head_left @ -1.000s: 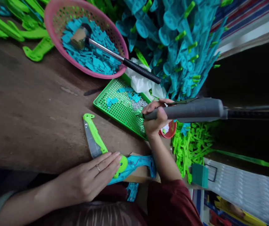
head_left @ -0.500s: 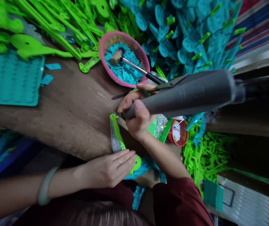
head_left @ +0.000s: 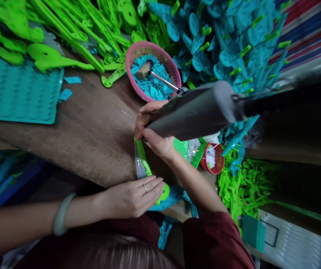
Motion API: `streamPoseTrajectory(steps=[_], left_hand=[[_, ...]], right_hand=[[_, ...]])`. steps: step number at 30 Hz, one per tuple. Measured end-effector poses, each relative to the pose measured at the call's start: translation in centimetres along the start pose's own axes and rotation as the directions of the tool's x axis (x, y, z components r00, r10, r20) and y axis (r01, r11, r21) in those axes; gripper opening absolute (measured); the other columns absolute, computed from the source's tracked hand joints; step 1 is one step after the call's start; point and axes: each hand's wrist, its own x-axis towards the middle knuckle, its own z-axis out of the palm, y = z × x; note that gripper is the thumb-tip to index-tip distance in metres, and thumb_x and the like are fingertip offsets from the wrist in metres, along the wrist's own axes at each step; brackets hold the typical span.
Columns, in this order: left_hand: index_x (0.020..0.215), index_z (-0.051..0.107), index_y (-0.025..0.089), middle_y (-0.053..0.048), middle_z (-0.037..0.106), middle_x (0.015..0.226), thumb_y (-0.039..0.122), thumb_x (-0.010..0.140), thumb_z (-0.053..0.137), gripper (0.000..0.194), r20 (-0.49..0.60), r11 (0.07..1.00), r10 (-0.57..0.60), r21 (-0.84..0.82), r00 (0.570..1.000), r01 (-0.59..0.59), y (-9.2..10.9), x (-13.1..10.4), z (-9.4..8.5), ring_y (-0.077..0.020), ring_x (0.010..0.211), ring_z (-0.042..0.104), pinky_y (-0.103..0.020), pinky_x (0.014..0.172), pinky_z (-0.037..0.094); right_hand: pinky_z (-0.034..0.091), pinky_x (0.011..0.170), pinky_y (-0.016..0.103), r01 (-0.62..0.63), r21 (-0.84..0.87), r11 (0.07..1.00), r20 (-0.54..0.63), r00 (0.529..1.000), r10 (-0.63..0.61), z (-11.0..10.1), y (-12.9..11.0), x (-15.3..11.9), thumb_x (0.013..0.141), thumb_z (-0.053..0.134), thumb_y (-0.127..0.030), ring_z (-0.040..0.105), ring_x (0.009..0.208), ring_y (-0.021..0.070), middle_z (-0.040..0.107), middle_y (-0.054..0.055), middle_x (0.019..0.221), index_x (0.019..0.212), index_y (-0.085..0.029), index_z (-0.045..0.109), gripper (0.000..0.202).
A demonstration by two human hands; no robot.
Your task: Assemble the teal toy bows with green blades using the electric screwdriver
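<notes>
So the right hand [head_left: 157, 142] is wrapped snugly around a fat grey tool [head_left: 191, 110], fingers closed on the barrel, which slants down toward the far end of the lime part [head_left: 143, 156]. The left hand [head_left: 136, 196] isn't clutching anything that I can see: fingers straight and together, laid palm-down across the part's middle. The part lies at the near edge of the bench [head_left: 98, 145], clear piece [head_left: 140, 168] along its left side, round end poking out past the left fingertips over a blue part [head_left: 173, 198]. Can't tell if the tool's tip is actually on the hole, since the right hand covers that spot. My worry is the far end: 2 hands, but only 1 is pinning the work, and it's pressing well back from where the tool points. Push off-centre and I'd guess the part pivots under that flat palm, or the tip skates off and scratches the plastic. Too much lean on the tool could also crack something that thin. And if the left fingers creep forward to steady it, they'd be right in the slip path.
</notes>
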Motion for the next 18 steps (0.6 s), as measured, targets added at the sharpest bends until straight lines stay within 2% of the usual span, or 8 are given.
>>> streamPoseTrajectory(steps=[3, 4, 6, 8, 10, 14, 16, 18], left_hand=[[0.125, 0.069, 0.011, -0.009, 0.071, 0.131, 0.018, 0.099, 0.050, 0.033, 0.006, 1.000, -0.006, 0.007, 1.000, 0.006, 0.0, 0.0, -0.1, -0.0232, 0.124, 0.064, -0.037, 0.111, 0.050], [0.125, 0.069, 0.010, -0.010, 0.071, 0.131, 0.019, 0.099, 0.051, 0.033, -0.001, 1.000, -0.005, 0.002, 1.000, 0.005, 0.0, 0.0, -0.1, -0.0232, 0.124, 0.064, -0.037, 0.111, 0.050], [0.124, 0.069, 0.009, -0.011, 0.071, 0.131, 0.019, 0.099, 0.051, 0.033, -0.006, 1.000, -0.001, -0.012, 1.000, 0.001, 0.0, -0.1, -0.1, -0.0237, 0.124, 0.064, -0.037, 0.112, 0.048], [0.123, 0.069, 0.008, -0.012, 0.071, 0.130, 0.017, 0.099, 0.049, 0.033, -0.005, 1.000, -0.007, -0.028, 1.000, 0.007, 0.1, 0.0, -0.1, -0.0231, 0.122, 0.065, -0.037, 0.112, 0.048], [0.121, 0.070, 0.010, -0.011, 0.072, 0.129, 0.017, 0.099, 0.048, 0.032, 0.002, 0.999, -0.007, -0.036, 1.000, 0.007, 0.1, 0.1, -0.1, -0.0224, 0.119, 0.066, -0.036, 0.110, 0.048], [0.117, 0.071, 0.011, -0.011, 0.073, 0.125, 0.018, 0.098, 0.052, 0.028, 0.001, 1.000, 0.011, -0.009, 1.000, -0.011, 0.0, 0.2, -0.2, -0.0230, 0.115, 0.066, -0.037, 0.108, 0.049], [0.114, 0.071, 0.011, -0.010, 0.075, 0.117, 0.015, 0.097, 0.051, 0.027, -0.016, 1.000, 0.015, 0.003, 1.000, -0.015, 0.0, 0.2, -0.3, -0.0224, 0.112, 0.067, -0.037, 0.107, 0.049], [0.109, 0.072, 0.013, -0.008, 0.077, 0.106, 0.011, 0.097, 0.048, 0.027, -0.030, 1.000, 0.013, 0.006, 0.999, -0.013, 0.1, 0.1, -0.4, -0.0211, 0.102, 0.069, -0.035, 0.101, 0.052]], right_hand=[[0.047, 0.039, 0.030, 0.179, 0.189, 0.965, -0.176, 0.973, -0.146, -1.2, -3.8, -1.6, 0.084, 0.060, -0.056, 0.050, 0.043, 0.0154, 0.047, -0.009, 0.056, 0.104, -0.034, 0.049, 0.032], [0.047, 0.039, 0.029, 0.201, 0.231, 0.952, -0.205, 0.967, -0.155, -1.6, -4.8, -2.7, 0.085, 0.059, -0.049, 0.050, 0.044, 0.0147, 0.047, -0.009, 0.057, 0.106, -0.034, 0.050, 0.027], [0.051, 0.042, 0.028, 0.171, 0.271, 0.947, -0.160, 0.978, -0.131, -2.0, -5.9, -5.2, 0.086, 0.060, -0.040, 0.053, 0.046, 0.0138, 0.050, -0.008, 0.059, 0.109, -0.032, 0.053, 0.025], [0.052, 0.043, 0.028, 0.141, 0.276, 0.951, -0.114, 0.987, -0.113, -2.0, -5.5, -7.7, 0.087, 0.061, -0.037, 0.054, 0.047, 0.0138, 0.050, -0.008, 0.059, 0.114, -0.032, 0.054, 0.029], [0.049, 0.041, 0.028, 0.160, 0.269, 0.950, -0.160, 0.980, -0.120, -1.6, -4.3, -9.5, 0.086, 0.062, -0.037, 0.052, 0.045, 0.0139, 0.049, -0.008, 0.058, 0.117, -0.032, 0.054, 0.033], [0.042, 0.035, 0.026, 0.182, 0.220, 0.958, -0.190, 0.972, -0.141, -0.8, -2.2, -10.6, 0.085, 0.063, -0.040, 0.046, 0.039, 0.0133, 0.047, -0.008, 0.055, 0.113, -0.034, 0.053, 0.031], [0.041, 0.034, 0.025, 0.173, 0.214, 0.961, -0.121, 0.981, -0.150, -0.8, -1.9, -10.5, 0.085, 0.063, -0.041, 0.046, 0.037, 0.0128, 0.047, -0.009, 0.053, 0.111, -0.034, 0.053, 0.029], [0.043, 0.036, 0.026, 0.095, 0.145, 0.985, -0.004, 0.995, -0.095, -1.1, -2.1, -10.3, 0.083, 0.062, -0.052, 0.050, 0.038, 0.0128, 0.049, -0.009, 0.051, 0.103, -0.031, 0.055, 0.030]])
